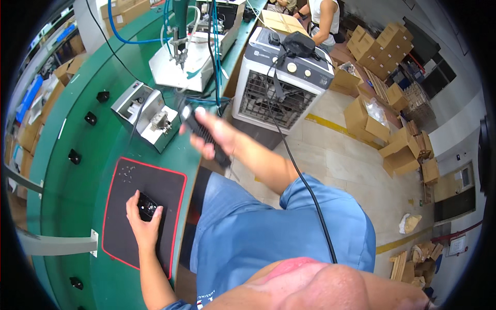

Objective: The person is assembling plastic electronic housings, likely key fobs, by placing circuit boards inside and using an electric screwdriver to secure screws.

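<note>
A green workbench stands left of a pale floor with yellow stripes, cardboard boxes and a whitish wall.

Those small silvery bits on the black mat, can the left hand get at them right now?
Probably yes: the left hand is over the same black mat, and nothing stands between it and the small silvery bits. It would likely have to let go of the small black part first.

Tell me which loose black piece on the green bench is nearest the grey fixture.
The topmost black piece, just left of the grey fixture; the others lie lower in view, farther off.
</note>
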Motion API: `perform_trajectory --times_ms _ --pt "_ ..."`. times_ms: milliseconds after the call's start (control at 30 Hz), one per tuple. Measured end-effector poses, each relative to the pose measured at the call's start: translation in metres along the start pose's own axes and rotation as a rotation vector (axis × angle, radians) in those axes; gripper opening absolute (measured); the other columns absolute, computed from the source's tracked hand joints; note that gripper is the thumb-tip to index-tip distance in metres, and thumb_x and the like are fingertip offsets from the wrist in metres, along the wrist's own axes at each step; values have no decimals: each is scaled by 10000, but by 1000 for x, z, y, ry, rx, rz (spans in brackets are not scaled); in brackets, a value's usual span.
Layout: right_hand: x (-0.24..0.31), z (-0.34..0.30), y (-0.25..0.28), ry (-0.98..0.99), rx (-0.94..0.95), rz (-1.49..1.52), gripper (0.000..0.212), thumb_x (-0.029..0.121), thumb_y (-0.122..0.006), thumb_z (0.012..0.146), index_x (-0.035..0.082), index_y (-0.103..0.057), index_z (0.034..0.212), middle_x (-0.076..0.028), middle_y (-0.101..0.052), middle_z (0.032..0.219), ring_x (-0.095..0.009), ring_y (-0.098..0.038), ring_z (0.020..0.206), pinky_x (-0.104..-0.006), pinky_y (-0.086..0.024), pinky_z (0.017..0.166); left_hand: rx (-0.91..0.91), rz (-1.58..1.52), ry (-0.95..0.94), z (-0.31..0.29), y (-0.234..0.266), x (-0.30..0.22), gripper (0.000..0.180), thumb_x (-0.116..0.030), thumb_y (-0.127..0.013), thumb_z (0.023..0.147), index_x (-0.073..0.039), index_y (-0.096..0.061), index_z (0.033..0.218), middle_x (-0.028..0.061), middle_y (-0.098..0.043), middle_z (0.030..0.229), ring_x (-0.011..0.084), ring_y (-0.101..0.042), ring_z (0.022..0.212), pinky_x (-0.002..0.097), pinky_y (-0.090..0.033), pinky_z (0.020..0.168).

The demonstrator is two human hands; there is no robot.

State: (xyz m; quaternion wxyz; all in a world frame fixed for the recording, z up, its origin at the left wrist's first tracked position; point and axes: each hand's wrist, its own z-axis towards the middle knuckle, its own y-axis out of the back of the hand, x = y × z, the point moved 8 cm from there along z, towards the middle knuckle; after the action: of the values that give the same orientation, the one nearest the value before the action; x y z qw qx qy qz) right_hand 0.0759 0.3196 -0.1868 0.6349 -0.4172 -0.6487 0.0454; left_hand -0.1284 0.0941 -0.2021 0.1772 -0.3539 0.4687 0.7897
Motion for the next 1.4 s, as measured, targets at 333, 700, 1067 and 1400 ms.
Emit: perform_trajectory --times_ms 333,700,1067,1400 --pt "-84 28 -49 -252 411 -213 694 643 -368 1026 14 -551 1253 -32 -546 661 -90 -497 440 -260 -425 388 16 -23 128 -3 0 -1 774 -157 -849 706 -68 -530 1405 121 -549 1331 326 -509 1253 440 -352 1102" --pt "-92 34 -42 -272 543 -11 756 700 -355 996 23 -539 1277 -31 -549 670 -94 -476 427 -267 -406 362 11 31 189 -7 3 -5 793 -135 -853 695 -51 -522 1410 120 -544 1347 329 -513 1244 445 -376 1080" --pt "-91 33 -39 -233 507 24 765 702 -338 997 17 -528 1280 -37 -537 657 -98 -468 423 -267 -400 352 11 9 69 -5 4 0 776 -164 -871 685 -35 -555 1382 135 -550 1369 322 -508 1278 421 -339 1109" --pt "-90 35 -35 -220 537 63 779 712 -355 987 15 -523 1292 -44 -544 661 -90 -467 425 -262 -399 360 41 -53 164 -4 0 4 802 -139 -876 690 -84 -545 1418 134 -534 1380 333 -481 1271 437 -381 1102"
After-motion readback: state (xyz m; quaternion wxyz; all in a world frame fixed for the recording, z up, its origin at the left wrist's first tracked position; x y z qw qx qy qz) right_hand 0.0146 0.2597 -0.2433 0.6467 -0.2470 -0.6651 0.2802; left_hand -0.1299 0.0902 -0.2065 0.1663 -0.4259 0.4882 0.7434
